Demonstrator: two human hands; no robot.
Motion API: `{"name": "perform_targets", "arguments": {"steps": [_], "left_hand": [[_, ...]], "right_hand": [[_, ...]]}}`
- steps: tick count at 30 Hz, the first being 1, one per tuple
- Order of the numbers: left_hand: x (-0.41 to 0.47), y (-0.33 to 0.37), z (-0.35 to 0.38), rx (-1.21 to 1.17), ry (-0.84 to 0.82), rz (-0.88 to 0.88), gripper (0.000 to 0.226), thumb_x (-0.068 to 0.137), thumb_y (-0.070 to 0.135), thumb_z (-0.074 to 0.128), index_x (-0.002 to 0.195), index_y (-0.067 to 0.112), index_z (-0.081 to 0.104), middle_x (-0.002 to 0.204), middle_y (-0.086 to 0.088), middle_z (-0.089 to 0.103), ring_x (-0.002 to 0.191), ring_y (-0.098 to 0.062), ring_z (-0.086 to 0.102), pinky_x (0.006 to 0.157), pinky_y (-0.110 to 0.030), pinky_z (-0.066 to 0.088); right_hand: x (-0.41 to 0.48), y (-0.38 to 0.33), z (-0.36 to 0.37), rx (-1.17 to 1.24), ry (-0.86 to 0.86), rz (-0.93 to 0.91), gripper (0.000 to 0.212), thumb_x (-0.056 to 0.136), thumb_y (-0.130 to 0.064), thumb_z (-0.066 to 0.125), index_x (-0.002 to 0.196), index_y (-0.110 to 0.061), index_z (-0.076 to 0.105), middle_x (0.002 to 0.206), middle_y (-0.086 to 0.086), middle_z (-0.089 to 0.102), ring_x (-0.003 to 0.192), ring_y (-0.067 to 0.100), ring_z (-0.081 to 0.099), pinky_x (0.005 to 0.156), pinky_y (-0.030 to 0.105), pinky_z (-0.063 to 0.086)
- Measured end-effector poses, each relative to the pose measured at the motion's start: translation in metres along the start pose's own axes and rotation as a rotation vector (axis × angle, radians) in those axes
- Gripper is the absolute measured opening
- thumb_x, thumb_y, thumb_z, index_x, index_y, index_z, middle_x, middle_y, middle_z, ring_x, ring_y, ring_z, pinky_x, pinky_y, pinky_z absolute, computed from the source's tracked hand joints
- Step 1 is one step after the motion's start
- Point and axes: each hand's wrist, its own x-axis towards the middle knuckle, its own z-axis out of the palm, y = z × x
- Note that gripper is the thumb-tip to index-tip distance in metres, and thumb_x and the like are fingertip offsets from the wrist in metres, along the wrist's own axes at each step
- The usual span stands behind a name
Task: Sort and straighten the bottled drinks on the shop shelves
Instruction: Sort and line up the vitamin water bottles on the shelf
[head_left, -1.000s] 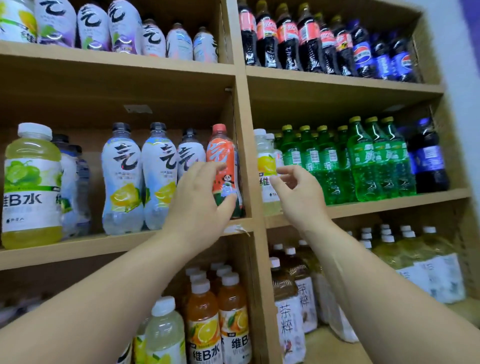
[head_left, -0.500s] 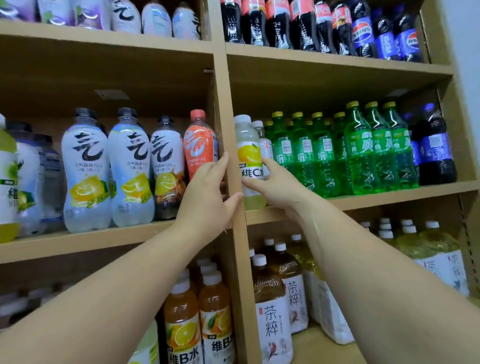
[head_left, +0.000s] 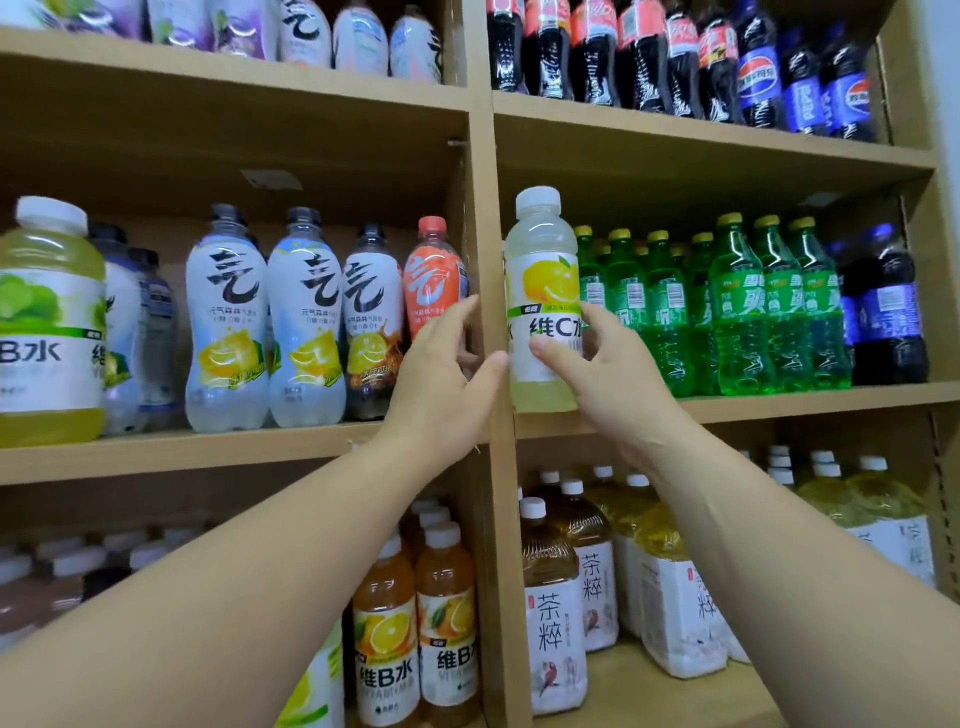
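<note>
A: lemon bottle (head_left: 543, 312) orientation?
B: upright, long axis vertical, white cap up, label facing the camera. It sat at centre frame, far left of the right-hand middle bay, just beside the upright divider (head_left: 483, 208), base down at the shelf board (head_left: 779, 402); resting or lifted, couldn't tell
A: hands?
B: right hand (head_left: 608, 374) gripped it low on the label, thumb on the front, fingers curled round its right side. Left hand (head_left: 441, 379) was straight-fingered, thumb across the divider, fingertips at the orange-label bottle (head_left: 434, 280) in the left bay; contact there, couldn't tell. Hands were apart, divider between them
A: surroundings?
B: tan wooden shelving in bays. Green bottles (head_left: 737, 312) stood right of the lemon one, a dark bottle (head_left: 891, 322) at far right. Cola bottles (head_left: 592, 52) upper right, tea bottles (head_left: 553, 597) lower right
</note>
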Motion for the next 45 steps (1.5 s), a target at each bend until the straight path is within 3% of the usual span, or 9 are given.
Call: {"name": "perform_targets", "arguments": {"steps": [4,8,13,17,30,32,39,42,45], "left_hand": [[-0.002,0.024,-0.024,-0.26,0.038,-0.037,0.05,0.104,0.036,0.055,0.151,0.029,0.043,0.13,0.011,0.059,0.103,0.012,0.06,0.085,-0.016,0.054],[-0.002,0.042,-0.065,-0.425,0.06,-0.098,0.061,0.086,0.055,0.062,0.14,0.029,0.054,0.116,0.003,0.073,0.106,-0.016,0.072,0.089,-0.045,0.06],[-0.02,0.044,-0.13,-0.288,0.114,-0.126,0.033,0.093,0.036,0.073,0.123,0.026,0.063,0.102,-0.002,0.077,0.087,-0.017,0.076,0.068,-0.042,0.063],[-0.05,0.03,-0.183,-0.17,0.096,-0.198,0.039,0.085,0.031,0.083,0.119,0.021,0.066,0.099,-0.003,0.077,0.082,-0.019,0.077,0.059,-0.045,0.063],[-0.203,-0.08,-0.309,0.107,0.105,-0.555,0.047,0.063,0.047,0.088,0.104,0.033,0.071,0.094,0.012,0.078,0.087,-0.012,0.075,0.073,-0.053,0.062],[-0.223,-0.103,-0.319,0.108,0.1,-0.606,0.038,0.071,0.034,0.091,0.102,0.033,0.069,0.093,0.013,0.078,0.086,-0.011,0.075,0.076,-0.053,0.062],[-0.261,-0.163,-0.341,0.176,-0.016,-0.628,0.045,0.075,0.023,0.09,0.107,0.039,0.062,0.1,0.021,0.072,0.092,0.01,0.066,0.082,-0.023,0.052],[-0.271,-0.187,-0.346,0.147,-0.052,-0.666,0.048,0.077,0.021,0.088,0.113,0.038,0.061,0.103,0.023,0.072,0.094,0.014,0.064,0.086,-0.024,0.052],[-0.275,-0.204,-0.349,0.083,-0.045,-0.726,0.05,0.082,0.018,0.085,0.123,0.034,0.061,0.102,0.023,0.072,0.091,0.015,0.065,0.081,-0.019,0.052]], "right_hand": [[-0.015,-0.027,0.006,0.049,0.021,-0.11,0.037,0.094,-0.035,0.072,0.128,-0.026,0.063,0.11,-0.009,0.075,0.098,0.004,0.071,0.085,0.033,0.061],[-0.025,-0.055,0.035,0.048,-0.023,-0.19,0.054,0.085,-0.049,0.071,0.134,-0.031,0.059,0.113,-0.01,0.073,0.104,0.008,0.069,0.091,0.043,0.059],[-0.045,-0.076,0.086,0.125,-0.113,-0.199,0.059,0.086,-0.046,0.076,0.139,-0.03,0.053,0.116,-0.012,0.071,0.108,0.001,0.066,0.093,0.033,0.057],[-0.074,-0.086,0.134,0.182,-0.203,-0.191,0.061,0.087,-0.038,0.08,0.14,-0.032,0.049,0.116,-0.011,0.069,0.109,0.005,0.065,0.09,0.029,0.055],[-0.218,-0.089,0.316,0.283,-0.506,0.044,0.064,0.081,-0.034,0.085,0.132,-0.043,0.048,0.119,-0.023,0.065,0.111,-0.001,0.061,0.09,0.024,0.051],[-0.233,-0.085,0.339,0.266,-0.539,0.084,0.064,0.081,-0.032,0.086,0.132,-0.043,0.048,0.118,-0.026,0.065,0.111,-0.004,0.06,0.09,0.019,0.05],[-0.268,-0.062,0.409,0.119,-0.544,0.166,0.058,0.084,-0.033,0.08,0.133,-0.041,0.049,0.116,-0.019,0.068,0.103,0.004,0.067,0.091,0.036,0.056],[-0.276,-0.055,0.427,0.078,-0.549,0.227,0.05,0.088,-0.023,0.078,0.12,-0.051,0.05,0.106,-0.021,0.07,0.088,-0.002,0.069,0.085,0.028,0.057],[-0.283,-0.052,0.439,0.081,-0.56,0.301,0.045,0.094,-0.019,0.072,0.132,-0.037,0.055,0.114,-0.016,0.069,0.087,-0.004,0.069,0.085,0.021,0.055]]}}
